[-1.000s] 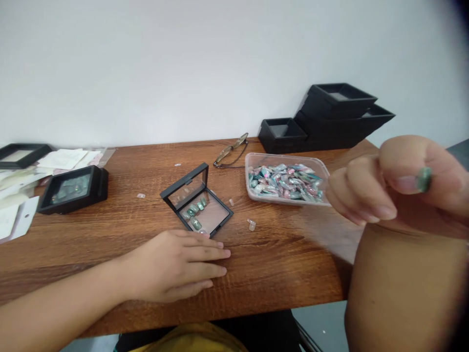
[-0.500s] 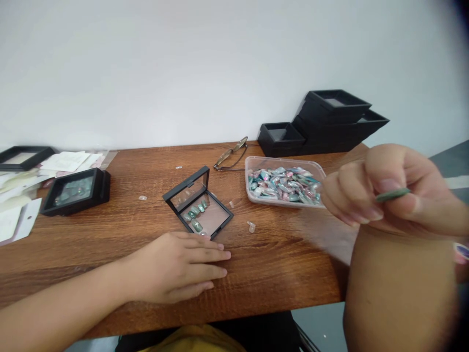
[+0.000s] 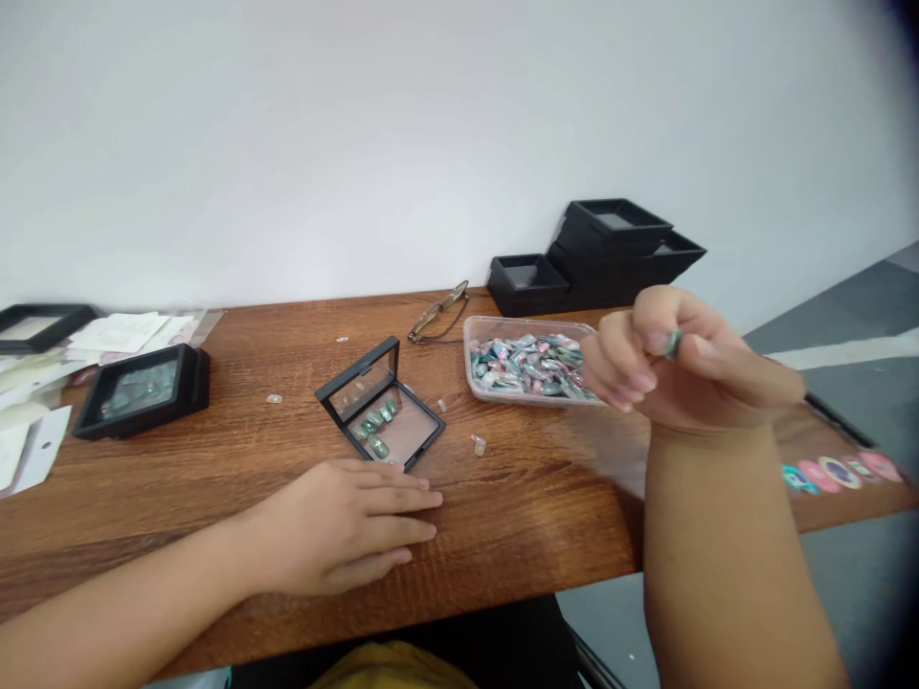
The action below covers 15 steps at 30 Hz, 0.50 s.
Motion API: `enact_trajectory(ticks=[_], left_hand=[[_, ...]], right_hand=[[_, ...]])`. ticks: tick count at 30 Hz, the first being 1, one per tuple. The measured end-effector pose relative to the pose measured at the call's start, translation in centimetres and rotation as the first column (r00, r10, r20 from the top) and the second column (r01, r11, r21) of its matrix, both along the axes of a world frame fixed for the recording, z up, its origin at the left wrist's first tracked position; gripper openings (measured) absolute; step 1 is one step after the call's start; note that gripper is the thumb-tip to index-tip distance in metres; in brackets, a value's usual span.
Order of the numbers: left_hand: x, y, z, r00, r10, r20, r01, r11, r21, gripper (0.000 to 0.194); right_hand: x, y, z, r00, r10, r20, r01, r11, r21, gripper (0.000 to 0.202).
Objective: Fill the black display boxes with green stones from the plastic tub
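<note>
Between the thumb and index finger of my right hand [image 3: 682, 359] is a small green press-on nail [image 3: 673, 343], held up above the table to the right of the nail tub. My left hand [image 3: 348, 526] lies on the wood with its fingers stretched out, at the near corner of an open black display case [image 3: 423, 435]. Inside that case sit several green press-on nails [image 3: 378, 446], one with a pale star-like mark. A clear plastic tub [image 3: 470, 368] full of loose teal, pink and silvery nails stands behind, its right end partly hidden by my right hand.
Black frame boxes [image 3: 603, 273] are stacked at the wall, beside folded eyeglasses [image 3: 439, 311]. Another black case with nails [image 3: 140, 388] and white cards [image 3: 119, 330] lie at left. Small clear pieces [image 3: 479, 444] dot the wooden table [image 3: 236, 469]. Round colourful stickers [image 3: 840, 473] are at right.
My right hand has moved left and turned with the nail still pinched, so the nail now shows as a smaller shape. My left hand stays in place. The view has shifted slightly.
</note>
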<state>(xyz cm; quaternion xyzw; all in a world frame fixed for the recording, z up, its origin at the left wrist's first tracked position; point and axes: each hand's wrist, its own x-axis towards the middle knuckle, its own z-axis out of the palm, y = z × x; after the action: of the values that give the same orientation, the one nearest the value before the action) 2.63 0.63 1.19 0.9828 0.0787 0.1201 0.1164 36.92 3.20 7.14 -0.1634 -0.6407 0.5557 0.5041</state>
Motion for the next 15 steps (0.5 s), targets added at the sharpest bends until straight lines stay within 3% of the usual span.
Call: enact_trajectory(ticks=[15], left_hand=[[0.1, 0.0, 0.0, 1.000, -0.008, 0.012, 0.008, 1.000, 0.005, 0.030]], right_hand=[[0.4, 1.1, -0.8, 0.994, -0.051, -0.100, 0.050, 0.999, -0.009, 0.009]])
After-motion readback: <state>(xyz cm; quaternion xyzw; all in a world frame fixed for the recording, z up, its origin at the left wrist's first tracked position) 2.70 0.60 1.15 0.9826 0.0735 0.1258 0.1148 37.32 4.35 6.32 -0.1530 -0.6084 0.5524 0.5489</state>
